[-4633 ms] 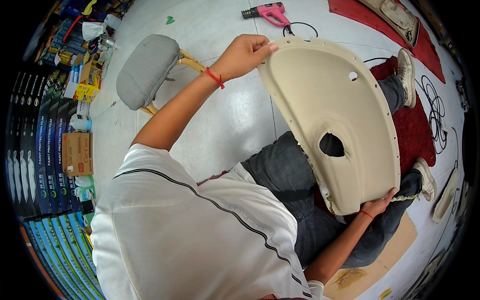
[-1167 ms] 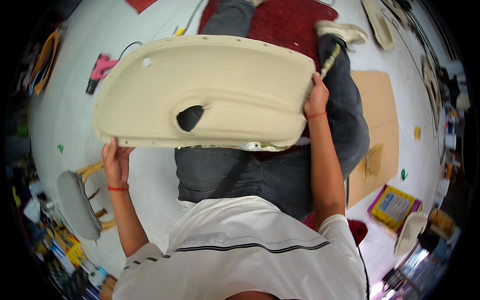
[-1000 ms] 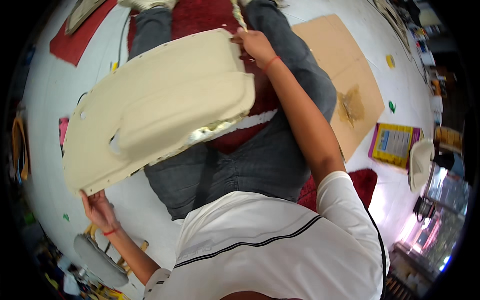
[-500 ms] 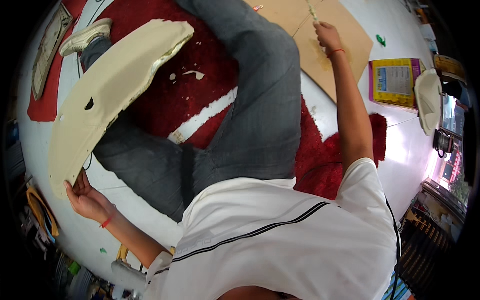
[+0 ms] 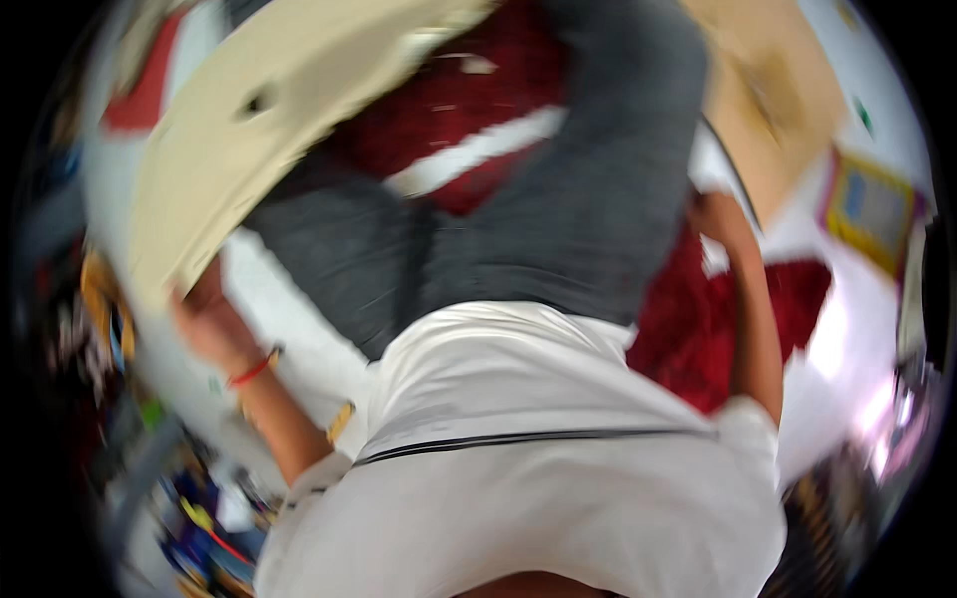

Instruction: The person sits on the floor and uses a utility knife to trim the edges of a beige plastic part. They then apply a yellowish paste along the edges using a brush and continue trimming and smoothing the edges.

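Note:
A long, curved beige trim panel (image 5: 214, 149) with a small dark hole and a ragged inner edge lies across the upper left, over my leg. My left hand (image 5: 211, 324) grips its near end, the thumb at the edge and the fingers curled under it. On the other side, my right hand (image 5: 723, 221) is beside my right thigh, above the red carpet. Motion smears its fingers and the thigh partly hides them, so what they hold does not show. A thin dark curved line (image 5: 738, 171) runs just past that hand.
Red carpet (image 5: 688, 344) lies under my legs, with pale scraps on it and a white strip (image 5: 478, 149) between my legs. A brown board (image 5: 773, 85) is at the upper right, near a yellow and purple package (image 5: 869, 209). Blurred clutter fills the lower left.
My right hand has drawn back from the brown board to beside my thigh; the thin pale strip it held no longer shows. The view has shifted. My left hand still holds the panel.

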